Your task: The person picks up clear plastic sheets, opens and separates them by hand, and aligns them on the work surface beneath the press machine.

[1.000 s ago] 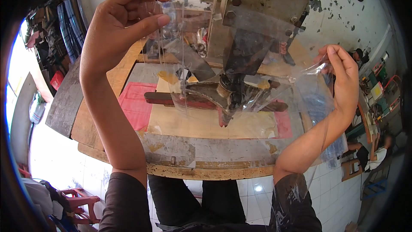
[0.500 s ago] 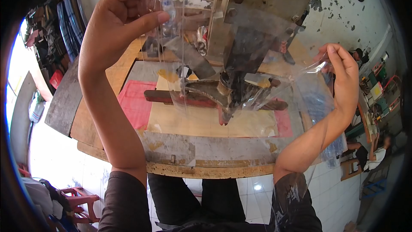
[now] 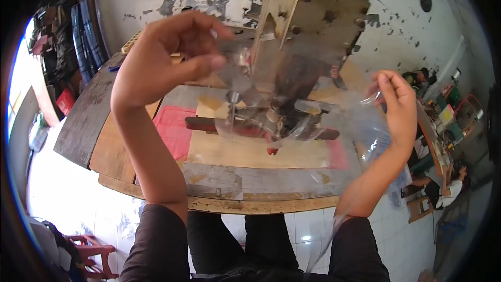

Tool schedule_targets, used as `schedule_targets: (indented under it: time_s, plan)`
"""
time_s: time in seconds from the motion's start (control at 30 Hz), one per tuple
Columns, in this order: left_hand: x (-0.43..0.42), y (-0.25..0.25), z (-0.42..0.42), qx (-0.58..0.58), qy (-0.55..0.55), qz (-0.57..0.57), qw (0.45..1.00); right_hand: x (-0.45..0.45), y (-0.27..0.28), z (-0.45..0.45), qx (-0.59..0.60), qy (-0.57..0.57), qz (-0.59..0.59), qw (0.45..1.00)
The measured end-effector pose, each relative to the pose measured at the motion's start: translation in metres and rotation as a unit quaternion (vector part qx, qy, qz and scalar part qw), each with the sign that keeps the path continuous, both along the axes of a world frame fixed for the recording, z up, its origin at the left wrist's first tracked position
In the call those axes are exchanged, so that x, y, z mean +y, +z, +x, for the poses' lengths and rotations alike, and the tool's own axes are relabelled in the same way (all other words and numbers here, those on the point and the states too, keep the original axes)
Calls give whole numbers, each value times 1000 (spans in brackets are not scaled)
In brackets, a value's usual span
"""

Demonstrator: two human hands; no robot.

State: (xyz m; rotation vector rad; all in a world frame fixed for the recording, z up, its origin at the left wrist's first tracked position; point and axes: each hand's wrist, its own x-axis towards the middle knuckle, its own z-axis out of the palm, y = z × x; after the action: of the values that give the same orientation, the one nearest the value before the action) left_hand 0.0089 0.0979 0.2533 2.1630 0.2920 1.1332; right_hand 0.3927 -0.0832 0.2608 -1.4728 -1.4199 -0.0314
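A clear plastic sheet (image 3: 348, 117) hangs in front of me, blurred by motion. My right hand (image 3: 397, 96) pinches its right edge between thumb and fingers. At the sheet's left side, my left hand (image 3: 180, 55) is raised with thumb and fingers curved and apart. No plastic shows clearly between those fingers. Behind the sheet stands a heavy metal press (image 3: 334, 18) with a spread-armed lower bracket. Beneath it lies a long dark red bar (image 3: 203, 123). A pale yellowish board (image 3: 250, 155) rests under the bar, with red sheeting (image 3: 169, 128) showing at its sides.
The worktable (image 3: 261, 207) has a worn front edge close to my body. Bluish clear plastic (image 3: 397, 177) hangs at its right side. A red stool (image 3: 96, 253) stands low on the left. Farther right, a person (image 3: 451, 190) sits near another bench.
My left hand's thumb and fingers have spread apart, and the plastic has slipped away from them. My right hand has come slightly lower and inward, still pinching the sheet. The view has shifted a little.
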Motion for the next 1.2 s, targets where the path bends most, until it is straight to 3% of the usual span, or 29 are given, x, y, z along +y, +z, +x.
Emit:
schedule_targets:
  time_s: [0.07, 0.13, 0.17, 0.23, 0.3, 0.37, 0.43, 0.5, 0.57, 0.63, 0.67, 0.7, 0.77, 0.97, 1.03, 1.07, 1.1, 1.17, 1.2]
  plan:
    - [-19, 6, -12, 21, -50, 59, 997, -19, 4, -19, -15, -10, 4, 1000]
    - [-41, 3, -24, -4, -191, 72, 979, -36, 7, -29, -32, -5, 16, 999]
    - [-46, 5, -18, -15, -320, 118, 940, -45, 9, -36, -37, -13, 22, 999]
    - [-75, 1, -7, -75, -452, 87, 885, -59, 9, -50, -48, 10, 54, 997]
    - [-104, 18, -9, 127, -556, 125, 812, -74, 11, -50, -62, 32, 48, 996]
    - [-122, 18, 0, 107, -554, 109, 819, -86, 15, -39, -113, 128, 12, 985]
    - [-133, 12, 7, 82, -548, 77, 829, -101, 20, -36, -87, 148, -13, 985]
    - [-135, 8, 14, 20, -381, 76, 921, -113, 26, -26, -62, 248, 23, 967]
    - [-144, -8, 28, 6, -249, -55, 967, -120, 25, -15, -33, 282, 46, 958]
    - [-140, -44, 56, -42, -202, -106, 973, -128, 27, -10, 122, 402, 102, 902]
    - [-137, -67, 72, -42, -210, -128, 968, -135, 30, -4, 151, 406, 79, 898]
    - [-136, -92, 86, -43, -218, -150, 963, -137, 30, 0, 152, 408, 81, 897]
    - [-145, -137, 112, -34, -217, -179, 959, -139, 29, 5, 163, 511, 58, 842]
    - [-219, -219, 118, 39, -188, -332, 923, -153, 27, -14, 102, 520, 56, 846]
    - [-217, -253, 119, 56, -279, -469, 836, -153, 26, -14, 78, 521, 54, 848]
    - [-233, -230, 108, 51, -260, -557, 787, -151, 22, -10, 76, 528, 55, 844]
    - [-225, -251, 111, 30, -381, -526, 760, -150, 20, -8, 80, 532, 53, 842]
    - [-223, -265, 114, -66, -526, -616, 583, -150, 16, -6, 16, 525, 14, 851]
    - [-222, -270, 111, -94, -524, -653, 539, -152, 7, -11, 51, 523, 7, 851]
